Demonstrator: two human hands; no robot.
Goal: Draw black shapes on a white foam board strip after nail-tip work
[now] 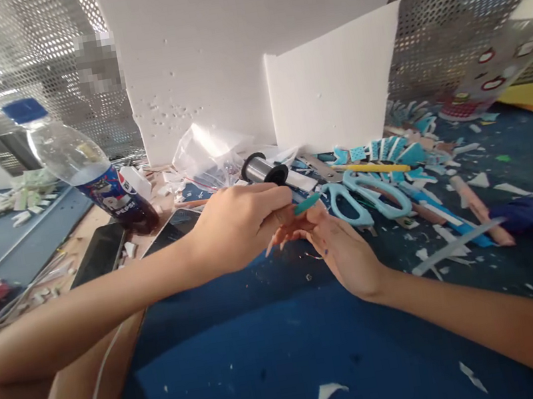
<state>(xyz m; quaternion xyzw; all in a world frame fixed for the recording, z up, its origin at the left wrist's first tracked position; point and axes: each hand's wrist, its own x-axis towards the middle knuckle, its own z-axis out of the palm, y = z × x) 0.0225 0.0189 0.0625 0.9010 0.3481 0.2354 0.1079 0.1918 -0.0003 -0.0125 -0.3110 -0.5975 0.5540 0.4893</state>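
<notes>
My left hand (245, 223) is closed around a slim teal stick (307, 203) with a tapered end that points right. Whether it is a pen or a tool handle I cannot tell. Just right of it, my right hand (342, 245) has its fingers bent in toward the left hand, and the two hands meet. Some of its fingertips are hidden behind the left hand, so anything pinched there does not show. A thin curved strand (312, 257) shows beneath the fingers. Behind the hands lies a spool of silvery wire (262, 170) with black flanges.
Light-blue scissors (380, 198), a yellow pencil (373, 169) and foam scraps (395, 152) lie right of the hands. A cola bottle (108, 191) and a dark phone (97, 253) are on the left. White boards (330, 91) stand behind the blue mat (291, 357).
</notes>
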